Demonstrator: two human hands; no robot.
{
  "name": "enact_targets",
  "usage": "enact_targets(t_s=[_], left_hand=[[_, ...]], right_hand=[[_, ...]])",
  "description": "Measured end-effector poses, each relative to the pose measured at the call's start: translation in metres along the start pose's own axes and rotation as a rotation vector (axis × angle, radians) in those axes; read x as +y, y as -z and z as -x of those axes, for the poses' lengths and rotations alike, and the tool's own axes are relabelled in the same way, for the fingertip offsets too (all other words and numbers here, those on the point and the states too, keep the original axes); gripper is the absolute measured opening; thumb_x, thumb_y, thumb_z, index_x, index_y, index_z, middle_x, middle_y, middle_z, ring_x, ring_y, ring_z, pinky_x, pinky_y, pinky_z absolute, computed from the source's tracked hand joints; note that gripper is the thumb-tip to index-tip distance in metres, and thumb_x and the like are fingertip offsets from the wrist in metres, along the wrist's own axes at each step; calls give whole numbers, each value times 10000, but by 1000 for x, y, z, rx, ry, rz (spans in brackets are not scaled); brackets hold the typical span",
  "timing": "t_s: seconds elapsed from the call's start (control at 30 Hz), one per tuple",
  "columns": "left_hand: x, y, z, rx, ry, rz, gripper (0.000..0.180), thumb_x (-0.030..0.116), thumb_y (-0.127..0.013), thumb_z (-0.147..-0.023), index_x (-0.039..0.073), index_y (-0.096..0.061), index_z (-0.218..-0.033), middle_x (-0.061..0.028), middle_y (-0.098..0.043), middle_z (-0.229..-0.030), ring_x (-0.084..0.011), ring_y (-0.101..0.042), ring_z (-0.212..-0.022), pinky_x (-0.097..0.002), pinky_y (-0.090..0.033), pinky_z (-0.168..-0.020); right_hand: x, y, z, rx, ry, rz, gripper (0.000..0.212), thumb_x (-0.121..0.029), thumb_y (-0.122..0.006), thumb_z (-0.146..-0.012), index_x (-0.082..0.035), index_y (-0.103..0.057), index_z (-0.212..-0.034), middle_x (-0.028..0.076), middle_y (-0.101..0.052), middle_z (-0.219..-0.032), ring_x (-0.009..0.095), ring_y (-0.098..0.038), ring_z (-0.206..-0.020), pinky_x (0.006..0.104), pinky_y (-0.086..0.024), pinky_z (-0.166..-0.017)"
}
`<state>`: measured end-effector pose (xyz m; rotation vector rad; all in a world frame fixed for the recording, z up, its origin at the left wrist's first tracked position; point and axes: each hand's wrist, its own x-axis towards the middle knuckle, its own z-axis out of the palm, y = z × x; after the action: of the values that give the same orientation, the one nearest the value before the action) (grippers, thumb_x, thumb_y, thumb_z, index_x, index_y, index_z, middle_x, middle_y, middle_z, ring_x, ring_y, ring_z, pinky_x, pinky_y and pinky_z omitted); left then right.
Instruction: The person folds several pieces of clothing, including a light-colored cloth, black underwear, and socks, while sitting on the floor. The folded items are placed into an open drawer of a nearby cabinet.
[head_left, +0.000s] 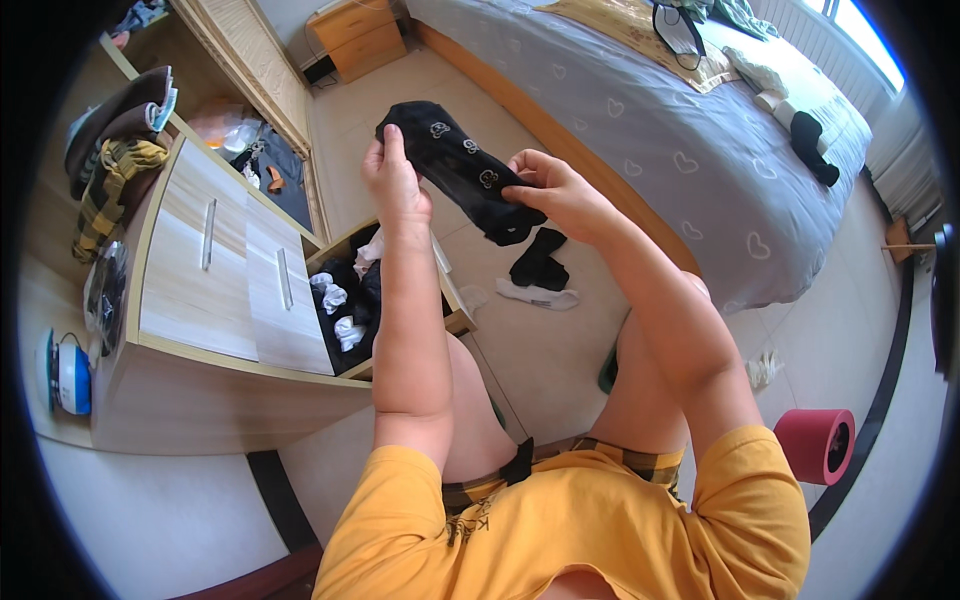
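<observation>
At twelve o'clock, a black sock [450, 160] spread between two grips

With the middle of the view as the dial's hub, the sock is in the air, slanting down from eleven o'clock to one. At eleven, the left hand [400, 185] grasps the upper end, thumb laid over the front. At one, the right hand [565, 195] pinches the long edge near the lower end between thumb and finger.

It should be very light, soft and floppy, likely stretchy, with no stiffness to hold its shape. One part looks nearly see-through, so the knit may snag or overstretch; how slippery it is, I cannot tell. The ends or the firmer edges seem the best places to take hold, rather than the thin panel beside the small pale figures.

Close to the hub, a dark sock [540, 260] lies on the floor [550, 365] at two o'clock, a white sock [540, 294] at three. At nine stands an open drawer [459, 322] with white bundles [348, 332]; the bed [590, 120] stretches from one to two.
</observation>
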<state>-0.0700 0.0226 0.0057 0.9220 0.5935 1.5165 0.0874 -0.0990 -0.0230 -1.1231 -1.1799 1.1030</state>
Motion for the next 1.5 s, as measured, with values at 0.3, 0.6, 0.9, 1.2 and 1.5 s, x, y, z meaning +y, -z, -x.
enact_targets(t_s=[0.3,0.6,0.9,1.2,1.5], left_hand=[[5,-1,4,59,-67,-82,318,3,-586,-843,72,-502,-1141,-60,-625,-874,-97,-560,-664,-232,-445,-534],[-6,-1,14,-86,-478,-618,520,-46,-562,-793,85,-412,-1273,-105,-653,-816,-154,-583,-708,-269,-458,-644],[-9,-21,47,-486,-860,-778,462,-97,-491,-748,73,-486,-1177,-150,-681,-962,-308,-657,-900,-344,-506,-734],[4,-29,58,-704,124,87,303,-18,-524,-864,30,-512,-1163,-89,-661,-940,-168,-630,-883,-267,-468,-838],[-5,-37,68,-837,580,94,303,83,-635,-863,26,-530,-1142,-46,-606,-1008,-127,-586,-934,-265,-476,-836]], right_hand=[[-28,2,14,57,19,-179,306,7,-550,-880,-131,-453,-1134,65,-626,-908,96,-561,-840,202,-413,-640],[-42,10,21,-25,-6,-311,169,50,-492,-886,-12,-583,-1014,29,-609,-968,84,-612,-841,213,-510,-741],[-44,21,25,-86,139,-510,274,54,-541,-838,-20,-563,-1101,83,-605,-1024,167,-620,-905,281,-524,-771],[-59,30,33,-154,180,-755,295,18,-561,-844,-44,-529,-1131,93,-601,-1020,190,-629,-899,318,-545,-786],[-55,36,33,-192,201,-617,338,21,-576,-808,-21,-514,-1138,75,-588,-998,151,-622,-910,253,-528,-812]])
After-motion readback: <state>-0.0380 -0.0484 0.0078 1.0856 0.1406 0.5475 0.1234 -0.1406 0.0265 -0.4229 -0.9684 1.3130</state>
